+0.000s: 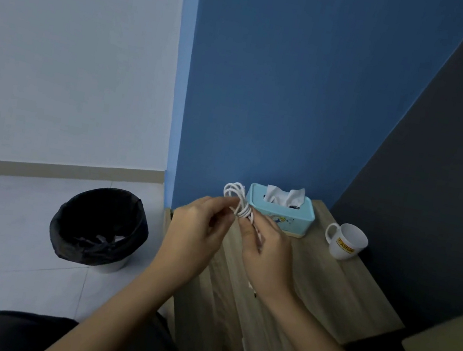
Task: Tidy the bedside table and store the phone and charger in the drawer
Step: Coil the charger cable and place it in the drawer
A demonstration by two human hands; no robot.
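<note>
Coiling in progress: white charger cable (238, 199) held in the air just in front of the tissue box (279, 209), pinched between left hand (199, 231) and right hand (265, 247), hands close together. Cable judged light, limp, springy; loops likely to unwind unless gripped at the bundled waist. Bedside table (327, 292) is bare wood; white mug (346, 241) right of the tissue box. Lined bin (99, 226) on tiled floor, left of box. Phone not seen.
</note>
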